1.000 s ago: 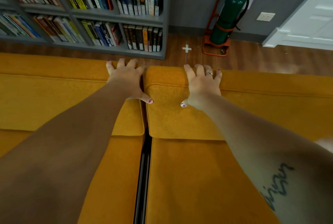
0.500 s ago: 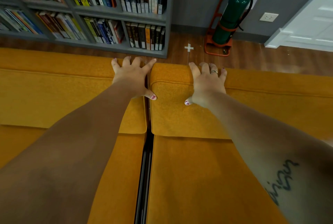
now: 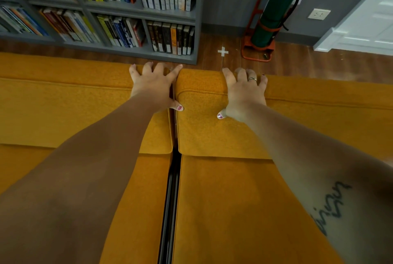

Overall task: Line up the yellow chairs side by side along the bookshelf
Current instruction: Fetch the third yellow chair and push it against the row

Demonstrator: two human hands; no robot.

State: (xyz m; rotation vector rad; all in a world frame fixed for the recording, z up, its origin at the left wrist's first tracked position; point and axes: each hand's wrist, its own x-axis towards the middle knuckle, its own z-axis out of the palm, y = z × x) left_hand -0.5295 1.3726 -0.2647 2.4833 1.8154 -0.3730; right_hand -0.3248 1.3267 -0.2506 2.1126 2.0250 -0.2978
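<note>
- Far left and top: grey bookshelf (image 3: pixel 136 9), packed with upright books, standing on the wooden floor (image 3: pixel 319 61) against the wall.
- Below it: left yellow chair (image 3: pixel 63 110), backrest turned toward the bookshelf, a strip of bare floor between the two.
- On that backrest's right corner: left hand (image 3: pixel 154 86), fingers spread and hooked over the top edge, thumb pressed on the front of the back cushion, gripping the chair. Forefinger stretched toward the neighbouring chair's corner, touching it or nearly so.
- Centre: narrow dark gap (image 3: pixel 171 210) between the two seats, almost closed up at the backrests.
- Right of the gap: right yellow chair (image 3: pixel 234 200), side by side with the left one, back edges roughly in line, reaching out past the end of the bookshelf.
- On its backrest, near the left corner: right hand (image 3: pixel 244 93), fingers slightly apart and curled over the top edge, thumb down on the cushion front, gripping likewise. Ring (image 3: pixel 252 79) on one finger, dark tattoo (image 3: pixel 331 206) on the forearm.
- On the floor just beyond the right hand: small white tape cross (image 3: pixel 222 51).
- Just right of the cross: green fire extinguisher (image 3: pixel 274 8), upright in an orange stand (image 3: pixel 247 42) against the grey wall.
- Further right: wall outlet (image 3: pixel 319 13), then a white door (image 3: pixel 368 19) at the edge.
</note>
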